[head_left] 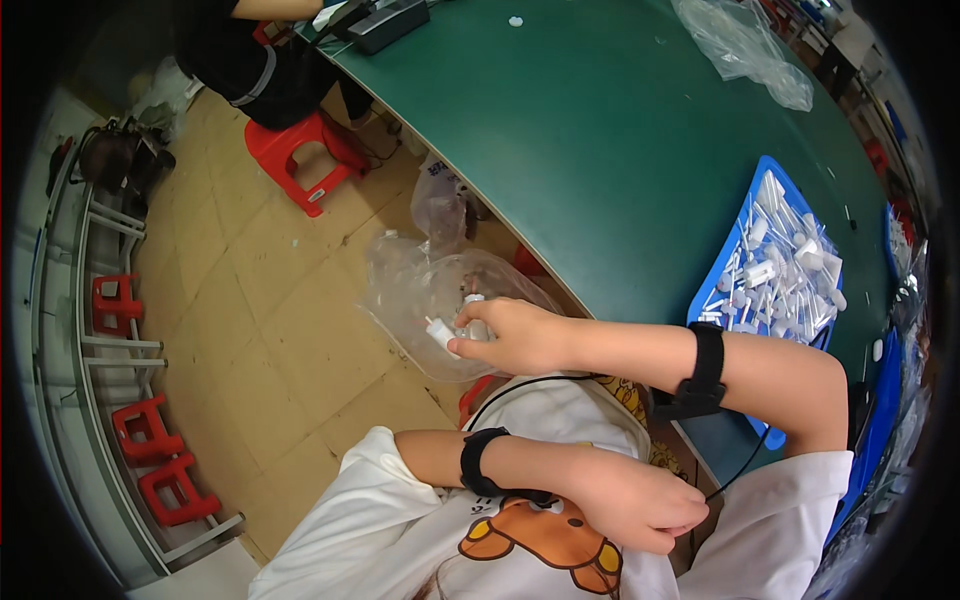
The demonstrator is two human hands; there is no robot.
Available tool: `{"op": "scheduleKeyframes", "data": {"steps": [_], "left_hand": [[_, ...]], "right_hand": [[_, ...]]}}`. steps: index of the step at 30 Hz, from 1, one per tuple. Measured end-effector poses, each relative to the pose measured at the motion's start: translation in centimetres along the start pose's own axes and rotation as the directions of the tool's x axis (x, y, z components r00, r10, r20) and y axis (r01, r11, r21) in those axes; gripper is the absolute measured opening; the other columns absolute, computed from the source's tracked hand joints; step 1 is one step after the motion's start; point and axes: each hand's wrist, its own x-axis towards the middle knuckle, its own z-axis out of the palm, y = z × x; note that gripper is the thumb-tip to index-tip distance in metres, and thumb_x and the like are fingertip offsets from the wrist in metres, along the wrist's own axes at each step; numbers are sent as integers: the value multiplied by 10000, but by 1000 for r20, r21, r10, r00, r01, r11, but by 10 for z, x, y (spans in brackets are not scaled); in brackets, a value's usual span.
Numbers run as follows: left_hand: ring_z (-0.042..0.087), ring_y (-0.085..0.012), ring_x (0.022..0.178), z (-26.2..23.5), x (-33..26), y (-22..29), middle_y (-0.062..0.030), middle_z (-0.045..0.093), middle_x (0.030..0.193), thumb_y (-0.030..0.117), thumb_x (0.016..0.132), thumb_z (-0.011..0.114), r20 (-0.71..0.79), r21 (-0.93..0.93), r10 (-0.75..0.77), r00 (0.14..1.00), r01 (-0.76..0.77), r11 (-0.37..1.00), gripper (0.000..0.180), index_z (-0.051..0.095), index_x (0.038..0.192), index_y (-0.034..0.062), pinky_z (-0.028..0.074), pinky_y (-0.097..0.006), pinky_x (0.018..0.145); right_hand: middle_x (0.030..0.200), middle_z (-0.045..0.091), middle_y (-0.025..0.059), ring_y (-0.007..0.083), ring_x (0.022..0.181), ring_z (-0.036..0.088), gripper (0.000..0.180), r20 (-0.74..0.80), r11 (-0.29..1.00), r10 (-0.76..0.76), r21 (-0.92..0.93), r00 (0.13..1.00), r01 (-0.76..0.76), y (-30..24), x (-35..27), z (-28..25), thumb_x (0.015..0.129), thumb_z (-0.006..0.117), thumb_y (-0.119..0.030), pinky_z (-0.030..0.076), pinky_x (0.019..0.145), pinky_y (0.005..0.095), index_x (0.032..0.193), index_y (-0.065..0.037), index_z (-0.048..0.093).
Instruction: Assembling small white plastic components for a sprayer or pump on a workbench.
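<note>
Closest in, the left hand [640, 505] is curled into a loose fist against the white shirt [400, 520], and I can't tell if anything's inside it. A bit further out, the right hand [515, 335] reaches across to the left and pinches a small white plastic part [441, 331] right at the mouth of a clear plastic bag [420, 290] that hangs off the worktop [600, 140] edge over the floor. That's the risky bit imo: the bag looks floppy with nothing holding it open (the other hand is nowhere near it), so the part could catch the rim and drop onto the tiles. Further off, the blue tray [745, 225] of white parts sits near the worktop's edge, close to the right elbow, so a swing back could nudge it. Far end has another clear bag [745, 50].
</note>
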Motion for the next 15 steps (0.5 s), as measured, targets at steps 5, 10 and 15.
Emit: {"op": "scheduleKeyframes", "data": {"steps": [5,10,15], "left_hand": [[508,-322,748,-4,-2,6,-160,467,813,139,831,486,19,-31,8,1000,-8,999,172,432,808,-24,415,-404,673],[488,-311,728,-13,0,4,-145,447,811,128,840,481,63,6,-38,997,38,999,155,422,825,-14,398,-393,674],[471,-301,725,-24,2,-3,-132,437,825,113,841,473,88,23,-129,988,127,992,133,408,851,-2,392,-384,683]], "right_hand": [[1028,616,254,343,964,607,479,-71,995,-55,82,996,61,10,-1,-10,894,531,-357,466,834,398,1109,70,546],[918,621,193,242,811,608,425,-227,963,-88,229,970,141,-28,-63,-52,913,511,-329,483,711,359,1062,67,554],[1003,610,81,129,861,590,261,-486,911,-34,344,873,227,-39,-163,-84,951,524,-193,480,791,272,1073,33,567]]}}
